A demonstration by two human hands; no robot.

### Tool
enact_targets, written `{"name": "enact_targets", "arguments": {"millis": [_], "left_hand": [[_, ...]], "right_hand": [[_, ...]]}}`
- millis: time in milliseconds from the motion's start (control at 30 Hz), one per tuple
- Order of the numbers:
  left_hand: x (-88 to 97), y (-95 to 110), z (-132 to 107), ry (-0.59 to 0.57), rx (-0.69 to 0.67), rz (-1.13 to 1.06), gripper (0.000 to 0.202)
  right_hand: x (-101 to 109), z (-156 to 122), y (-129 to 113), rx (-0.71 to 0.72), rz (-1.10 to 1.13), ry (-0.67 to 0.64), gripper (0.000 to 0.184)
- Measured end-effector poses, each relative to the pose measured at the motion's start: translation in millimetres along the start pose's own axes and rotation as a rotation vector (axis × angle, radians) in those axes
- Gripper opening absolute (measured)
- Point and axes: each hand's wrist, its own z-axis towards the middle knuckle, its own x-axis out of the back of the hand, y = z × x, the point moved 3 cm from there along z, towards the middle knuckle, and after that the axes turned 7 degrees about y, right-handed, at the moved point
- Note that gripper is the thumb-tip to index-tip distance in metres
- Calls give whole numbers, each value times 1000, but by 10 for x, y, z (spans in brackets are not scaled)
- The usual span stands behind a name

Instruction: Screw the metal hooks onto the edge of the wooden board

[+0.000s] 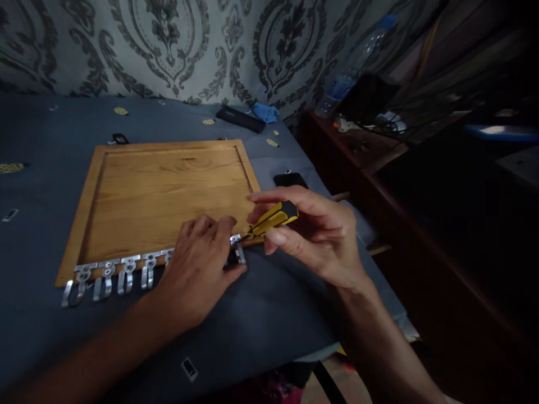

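A square wooden board (168,193) with a raised rim lies on the blue-grey cloth. Along its near edge sits a row of several silver metal hooks (107,276). My left hand (197,269) rests palm down over the right end of that row, fingers curled and pressing a hook (237,247) against the board's near right corner. My right hand (314,233) is closed on a yellow and black screwdriver (273,217), whose tip points left onto that hook.
A black phone (290,180) lies right of the board near the table's right edge. A black case (241,119) and a blue cloth (266,112) are at the back by the patterned wall. A dark wooden shelf (362,160) with a plastic bottle (357,62) stands to the right.
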Motion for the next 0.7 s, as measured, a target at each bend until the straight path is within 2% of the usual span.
{"name": "enact_targets", "arguments": {"millis": [133,333,700], "left_hand": [[-7,-4,-6,11,-10,-8,45],[-4,-2,-3,14,-3,-4,44],[9,4,-3,12,-13,-7,38]], "right_hand": [[0,13,-28,56,-12,-42,11],[-42,3,6,152,-160,109,24],[-41,5,6,75,-133,79,22]]}}
